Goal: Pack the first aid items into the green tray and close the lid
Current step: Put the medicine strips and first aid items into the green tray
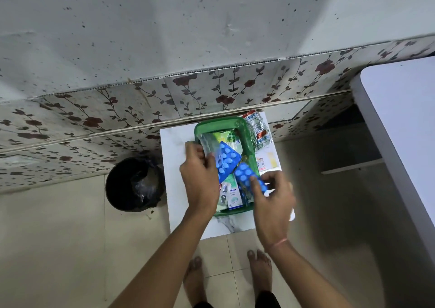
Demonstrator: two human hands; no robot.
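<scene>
Green tray (244, 128) sits on a small white marble-look table (175, 157), toward its far side, close to the flowered wall panel. Tray is open; I cannot make out a lid for certain, though a clear sheet lies over the far-left part of the tray.

Contents so far: a green-and-white box (227, 137) at the far end, a white-and-teal medicine box (233, 196) at the near end, some small foil packs beside it. Tray looks roughly half to two-thirds filled, judging by how much floor is covered.

My left hand (200, 175) is over the tray's left edge, fingers closed on one blue pill strip (227, 159), which tilts across the tray's middle. My right hand (274, 197) is over the near-right corner, thumb and fingers pinched on a second blue pill strip (247, 178); its far end points into the tray. Neither strip is laid flat yet.

Still outside the tray: silver-and-red blister packs (259, 128) on the table just right of the tray's far end, and a small card with yellow strips (267, 161), probably plasters, on the table to the right.

Remaining, as I judge it: set down both blue strips, bring in the items on the right, then find and close the lid.

Beyond the table: a black bin (134, 185) on the tiled floor to the left, a white surface at far right.
</scene>
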